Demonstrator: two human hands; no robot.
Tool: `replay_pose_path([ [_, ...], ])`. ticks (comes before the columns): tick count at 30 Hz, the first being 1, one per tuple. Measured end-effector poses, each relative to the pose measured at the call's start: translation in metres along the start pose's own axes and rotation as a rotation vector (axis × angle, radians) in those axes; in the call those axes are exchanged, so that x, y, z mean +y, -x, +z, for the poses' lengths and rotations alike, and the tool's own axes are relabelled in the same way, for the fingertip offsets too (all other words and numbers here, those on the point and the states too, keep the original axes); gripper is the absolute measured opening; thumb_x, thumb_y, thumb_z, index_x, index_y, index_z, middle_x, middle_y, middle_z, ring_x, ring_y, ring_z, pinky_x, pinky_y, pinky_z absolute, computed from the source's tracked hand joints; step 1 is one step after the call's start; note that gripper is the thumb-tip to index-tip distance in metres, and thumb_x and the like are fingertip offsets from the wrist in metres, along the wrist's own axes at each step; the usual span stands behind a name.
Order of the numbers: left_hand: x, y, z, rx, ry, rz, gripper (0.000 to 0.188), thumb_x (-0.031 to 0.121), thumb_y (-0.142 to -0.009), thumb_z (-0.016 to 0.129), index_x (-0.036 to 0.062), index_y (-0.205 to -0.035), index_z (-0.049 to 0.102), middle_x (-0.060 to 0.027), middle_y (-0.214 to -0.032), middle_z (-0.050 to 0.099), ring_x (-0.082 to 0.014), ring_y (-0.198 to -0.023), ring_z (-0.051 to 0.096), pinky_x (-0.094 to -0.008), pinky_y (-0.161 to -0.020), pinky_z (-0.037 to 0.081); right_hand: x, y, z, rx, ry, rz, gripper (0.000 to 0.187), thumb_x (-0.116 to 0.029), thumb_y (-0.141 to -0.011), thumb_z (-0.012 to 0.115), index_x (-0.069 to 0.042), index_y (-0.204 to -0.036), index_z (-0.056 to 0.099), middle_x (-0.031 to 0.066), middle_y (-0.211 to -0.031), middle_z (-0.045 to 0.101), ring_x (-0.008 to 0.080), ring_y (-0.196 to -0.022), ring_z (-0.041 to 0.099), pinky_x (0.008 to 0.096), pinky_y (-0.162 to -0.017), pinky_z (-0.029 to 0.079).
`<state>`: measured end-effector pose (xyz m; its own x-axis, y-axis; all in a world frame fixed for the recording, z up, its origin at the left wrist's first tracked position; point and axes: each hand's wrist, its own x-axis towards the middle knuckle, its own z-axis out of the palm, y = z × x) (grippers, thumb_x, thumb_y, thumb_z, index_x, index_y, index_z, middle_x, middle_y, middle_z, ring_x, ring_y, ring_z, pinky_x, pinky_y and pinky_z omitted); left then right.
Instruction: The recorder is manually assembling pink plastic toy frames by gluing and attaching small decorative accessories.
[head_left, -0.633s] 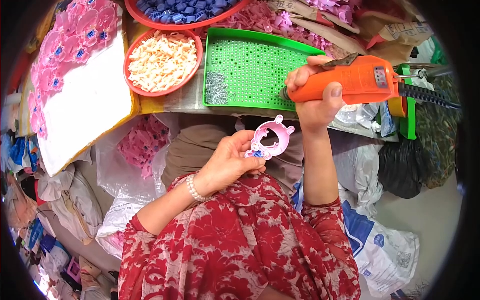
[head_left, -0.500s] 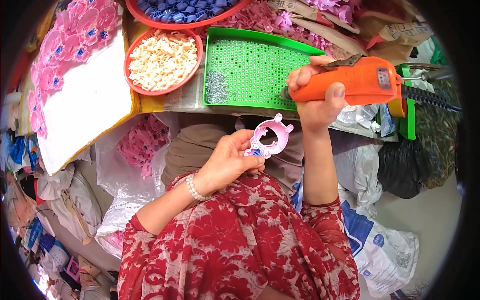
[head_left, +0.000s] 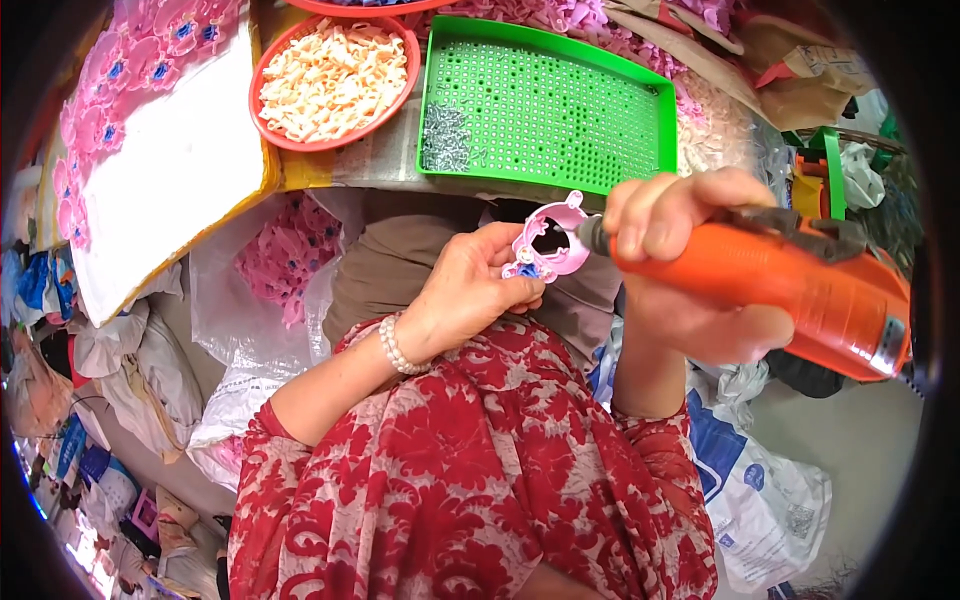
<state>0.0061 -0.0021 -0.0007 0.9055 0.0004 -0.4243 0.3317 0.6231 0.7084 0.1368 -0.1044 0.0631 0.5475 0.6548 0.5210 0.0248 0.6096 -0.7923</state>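
Above my lap, my left hand (head_left: 480, 272) pinches a pink ring-shaped plastic part (head_left: 572, 256) by its lower left edge, where a small blue piece sits. My right hand (head_left: 690, 260) is wrapped round an orange electric screwdriver (head_left: 810, 290). The tool lies tilted, its dark nose at the right side of the pink ring. Whether its bit touches the plastic I cannot tell. Behind the hands stands a green perforated tray (head_left: 560, 100), with a heap of small silver screws (head_left: 445, 135) in its left end.
A red basket of cream plastic pieces (head_left: 335, 80) stands left of the tray. Pink parts with blue bits (head_left: 110, 110) lie on a white board (head_left: 180, 180) at far left. A clear bag of pink parts (head_left: 290, 255) is beside my knees. More pink pieces lie behind the tray.
My right hand has brought the screwdriver down from over the tray to the pink part, its nose now at the ring. My left hand keeps its hold, slightly farther right.
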Motion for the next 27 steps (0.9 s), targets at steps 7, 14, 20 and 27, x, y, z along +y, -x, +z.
replay_pose_path([
  [7, 0.008, 0.002, 0.007, 0.077, 0.040, -0.021, 0.027, -0.007, -0.077, 0.057, -0.0027, -0.103, 0.053, -0.0015, -0.080, 0.058, -0.0062, -0.067, 0.054, -0.0210, -0.058, 0.045, 0.008, 0.017, 0.007, -0.074, -0.107, 0.091, 0.080, -0.064, -0.076, 0.056, 0.000, -0.122, 0.040, 0.0076, -0.085, 0.056, 0.0201, -0.075, 0.054, 0.0346, -0.069, 0.043],
  [14, 0.005, 0.002, 0.006, 0.082, 0.012, 0.005, 0.030, -0.006, -0.076, 0.058, -0.0039, -0.106, 0.053, -0.0011, -0.081, 0.058, -0.0054, -0.066, 0.053, -0.0208, -0.057, 0.044, 0.003, 0.022, 0.021, 0.129, -0.073, 0.266, 0.081, -0.067, -0.075, 0.055, -0.002, -0.121, 0.040, 0.0063, -0.084, 0.055, 0.0189, -0.072, 0.053, 0.0346, -0.068, 0.042],
  [20, 0.005, 0.002, 0.008, 0.084, 0.011, 0.024, 0.033, -0.007, -0.076, 0.059, -0.0042, -0.108, 0.053, -0.0003, -0.086, 0.059, -0.0043, -0.071, 0.053, -0.0198, -0.060, 0.044, 0.012, 0.024, 0.018, 0.106, -0.045, 0.212, 0.079, -0.068, -0.075, 0.054, -0.002, -0.118, 0.042, 0.0055, -0.081, 0.054, 0.0179, -0.069, 0.052, 0.0340, -0.067, 0.042],
  [27, 0.003, 0.002, 0.010, 0.086, 0.038, 0.067, 0.035, -0.009, -0.073, 0.059, -0.0041, -0.108, 0.054, -0.0011, -0.088, 0.060, -0.0048, -0.073, 0.053, -0.0201, -0.061, 0.044, 0.015, 0.026, 0.020, 0.155, -0.001, 0.255, 0.079, -0.068, -0.075, 0.054, -0.002, -0.116, 0.043, 0.0043, -0.078, 0.054, 0.0169, -0.067, 0.051, 0.0334, -0.065, 0.043],
])
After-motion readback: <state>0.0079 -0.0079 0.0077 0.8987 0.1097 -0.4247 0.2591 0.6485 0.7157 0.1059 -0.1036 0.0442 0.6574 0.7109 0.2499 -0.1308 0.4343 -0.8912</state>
